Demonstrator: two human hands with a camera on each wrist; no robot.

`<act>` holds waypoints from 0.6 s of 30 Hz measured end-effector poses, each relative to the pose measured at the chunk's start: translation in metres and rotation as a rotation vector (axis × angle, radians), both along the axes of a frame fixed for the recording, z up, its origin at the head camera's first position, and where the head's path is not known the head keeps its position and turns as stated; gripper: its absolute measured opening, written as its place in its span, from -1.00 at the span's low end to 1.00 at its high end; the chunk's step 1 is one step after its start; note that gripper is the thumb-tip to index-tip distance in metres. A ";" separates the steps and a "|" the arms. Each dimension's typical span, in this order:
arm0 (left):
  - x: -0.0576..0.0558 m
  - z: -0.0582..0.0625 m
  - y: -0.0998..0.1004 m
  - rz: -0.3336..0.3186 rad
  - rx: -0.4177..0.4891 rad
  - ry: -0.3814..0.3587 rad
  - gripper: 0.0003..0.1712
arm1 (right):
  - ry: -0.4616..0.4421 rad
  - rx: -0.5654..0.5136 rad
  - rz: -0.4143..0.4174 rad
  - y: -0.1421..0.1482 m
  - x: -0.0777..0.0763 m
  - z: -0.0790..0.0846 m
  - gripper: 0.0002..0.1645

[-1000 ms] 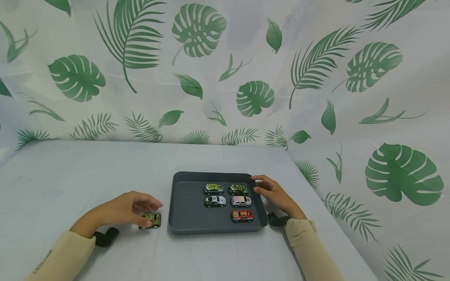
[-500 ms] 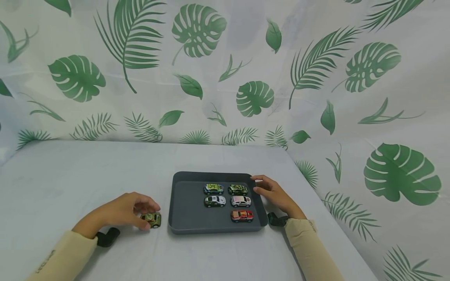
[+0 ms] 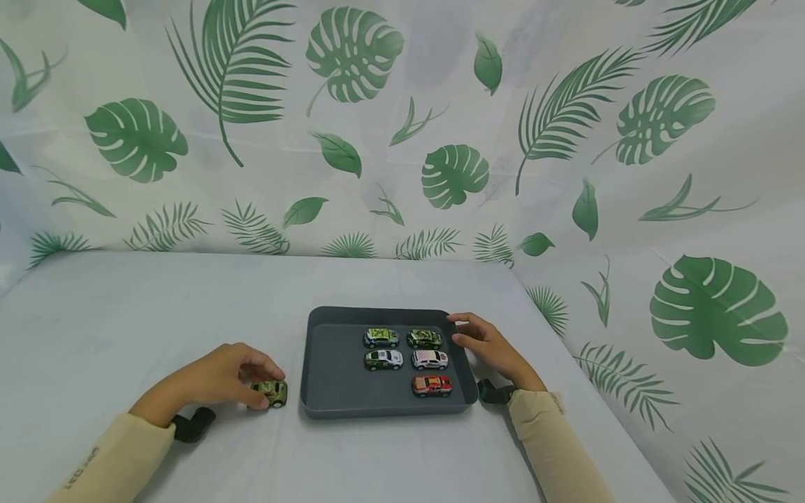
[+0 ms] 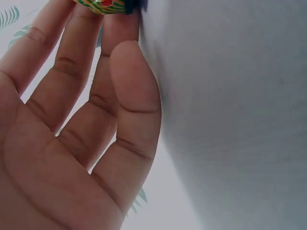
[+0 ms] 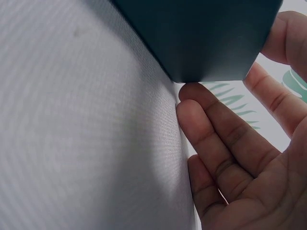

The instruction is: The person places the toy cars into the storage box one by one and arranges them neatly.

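My left hand (image 3: 216, 374) is at a green camouflage toy car (image 3: 275, 393) on the white cloth, left of the tray. Its thumb is at the car's near rear end, and its fingers reach around the far side. In the left wrist view, a striped piece of the car (image 4: 103, 5) shows at the top edge, beside the fingers. My right hand (image 3: 493, 349) holds the right wall of the dark grey tray (image 3: 333, 391) near the back corner. In the right wrist view, the thumb and index finger reach over the rim while other fingertips (image 5: 194, 115) are against the outside.
Inside the tray stand a blue-yellow car (image 3: 380, 338), a dark green car (image 3: 425, 339), a white-green car (image 3: 383, 360), a white-pink car (image 3: 430, 360) and a red car (image 3: 432, 385). A leaf-print curtain (image 3: 377, 175) hangs behind the table (image 3: 157, 307).
The left thumb and fingers have drawn back slightly to the left and closed in at the car's rear; more of the car shows. The right hand and tray stay put.
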State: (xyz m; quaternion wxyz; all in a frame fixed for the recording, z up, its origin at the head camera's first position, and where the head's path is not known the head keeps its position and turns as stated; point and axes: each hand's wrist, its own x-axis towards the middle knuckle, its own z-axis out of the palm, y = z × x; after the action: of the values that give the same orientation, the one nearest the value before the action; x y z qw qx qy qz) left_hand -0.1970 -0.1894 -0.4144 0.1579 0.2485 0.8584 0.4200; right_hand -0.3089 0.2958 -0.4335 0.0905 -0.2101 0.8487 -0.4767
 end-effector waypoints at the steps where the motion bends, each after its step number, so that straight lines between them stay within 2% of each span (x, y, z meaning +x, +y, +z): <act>1: 0.000 0.001 0.000 0.003 -0.006 0.006 -0.59 | 0.003 -0.002 0.004 0.000 0.000 0.000 -0.48; 10: 0.003 0.012 -0.001 0.035 -0.022 0.052 -0.61 | 0.014 -0.011 0.020 0.001 0.000 0.000 -0.48; 18: 0.004 0.018 -0.005 0.066 0.033 0.049 -0.62 | 0.005 0.003 -0.007 -0.002 0.002 0.002 -0.47</act>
State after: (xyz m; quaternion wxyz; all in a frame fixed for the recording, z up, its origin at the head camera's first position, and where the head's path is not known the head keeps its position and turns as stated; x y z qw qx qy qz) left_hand -0.1934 -0.1943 -0.3965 0.1187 0.2327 0.8628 0.4328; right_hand -0.3068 0.2936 -0.4319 0.0872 -0.2082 0.8505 -0.4751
